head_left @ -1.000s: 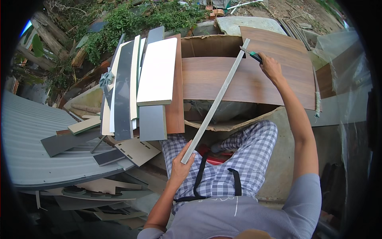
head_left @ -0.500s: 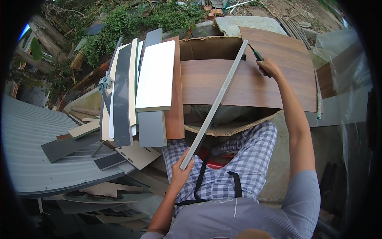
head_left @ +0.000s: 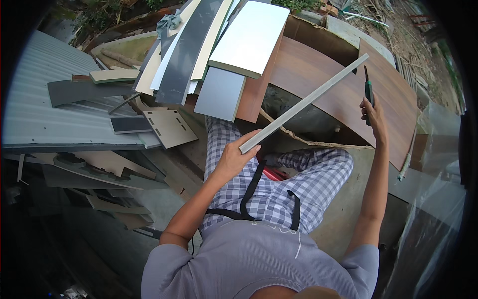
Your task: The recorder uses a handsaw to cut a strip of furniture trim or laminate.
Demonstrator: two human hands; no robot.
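My left hand [head_left: 233, 160] is closed around the near end of a long grey metal bar [head_left: 306, 102]. The bar slants up to the right, its far end over a brown wood-grain panel [head_left: 313, 67]. My right hand [head_left: 376, 118] grips a green and black cutter knife [head_left: 368, 93], its dark narrow blade pointing away from me near the bar's far end. Under the knife is a wider wood-grain board [head_left: 391, 99]. The panel lies across an open cardboard box [head_left: 318, 142] in front of my knees.
Left of the box is a stack of strips topped by a white board [head_left: 251, 37], with a grey board [head_left: 219, 92] below. Offcuts, including a slotted beige panel [head_left: 170, 128], lie by a corrugated metal sheet [head_left: 55, 114]. Clear plastic sheeting [head_left: 435, 199] hangs at right.
The whole view has turned and shifted, so the boards and box appear slanted. My right hand has drawn back a little with the knife. The bar stays in my left hand.
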